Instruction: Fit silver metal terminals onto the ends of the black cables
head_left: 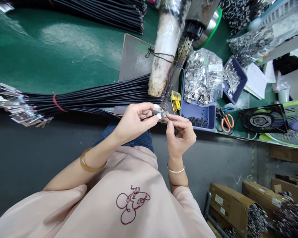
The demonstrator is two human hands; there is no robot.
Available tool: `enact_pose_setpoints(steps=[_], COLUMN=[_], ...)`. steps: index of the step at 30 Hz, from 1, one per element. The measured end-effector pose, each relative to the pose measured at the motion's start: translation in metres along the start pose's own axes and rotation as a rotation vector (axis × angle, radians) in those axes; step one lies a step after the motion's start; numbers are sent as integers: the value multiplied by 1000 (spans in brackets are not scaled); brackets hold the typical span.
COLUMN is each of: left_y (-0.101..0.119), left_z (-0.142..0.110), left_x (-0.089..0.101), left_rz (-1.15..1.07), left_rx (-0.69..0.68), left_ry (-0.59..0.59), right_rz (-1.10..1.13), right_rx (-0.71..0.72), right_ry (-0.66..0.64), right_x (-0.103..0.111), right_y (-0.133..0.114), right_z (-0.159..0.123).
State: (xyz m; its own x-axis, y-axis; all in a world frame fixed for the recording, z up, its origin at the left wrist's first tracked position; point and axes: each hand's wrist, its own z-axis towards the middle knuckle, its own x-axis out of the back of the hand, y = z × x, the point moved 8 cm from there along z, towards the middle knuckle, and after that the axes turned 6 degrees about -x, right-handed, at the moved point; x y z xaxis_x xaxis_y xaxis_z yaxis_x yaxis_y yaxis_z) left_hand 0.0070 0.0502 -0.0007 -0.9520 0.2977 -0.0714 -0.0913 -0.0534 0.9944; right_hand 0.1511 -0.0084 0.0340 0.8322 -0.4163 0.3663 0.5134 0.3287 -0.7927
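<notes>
My left hand [135, 121] is closed in a pinch on the end of a black cable, with white coverings on its thumb and fingertip. Between the fingertips of my right hand [180, 134] is a small silver metal connector shell [165, 114], right at the cable's end. Whether the shell sits on the cable or only touches it, I cannot tell. Just beyond my hands, the narrow metal tip of a mounted tool [173, 74] points down beside a plastic-wrapped white tube [161, 56]. A bundle of black cables [96, 99], tied with a red band [57, 102], lies to the left.
A blue tray [212, 120] right of my hands holds a bag of metal shells [201, 77] and small black pieces. Yellow cutters [175, 100], orange-handled scissors [227, 123] and a black fan [263, 119] lie along the bench edge. Cardboard boxes [228, 201] stand below at right.
</notes>
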Motion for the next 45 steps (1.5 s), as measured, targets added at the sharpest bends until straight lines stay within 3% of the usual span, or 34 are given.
enact_pose_setpoints(steps=[22, 45], left_y=[0, 3], left_z=[5, 5], left_x=[-1, -2], left_rz=[18, 0], left_rx=[17, -11], left_ry=[90, 47], right_rz=[-280, -320], right_rx=[323, 395], right_ry=[53, 58], right_x=[-15, -13], right_y=[-24, -32], right_z=[8, 3])
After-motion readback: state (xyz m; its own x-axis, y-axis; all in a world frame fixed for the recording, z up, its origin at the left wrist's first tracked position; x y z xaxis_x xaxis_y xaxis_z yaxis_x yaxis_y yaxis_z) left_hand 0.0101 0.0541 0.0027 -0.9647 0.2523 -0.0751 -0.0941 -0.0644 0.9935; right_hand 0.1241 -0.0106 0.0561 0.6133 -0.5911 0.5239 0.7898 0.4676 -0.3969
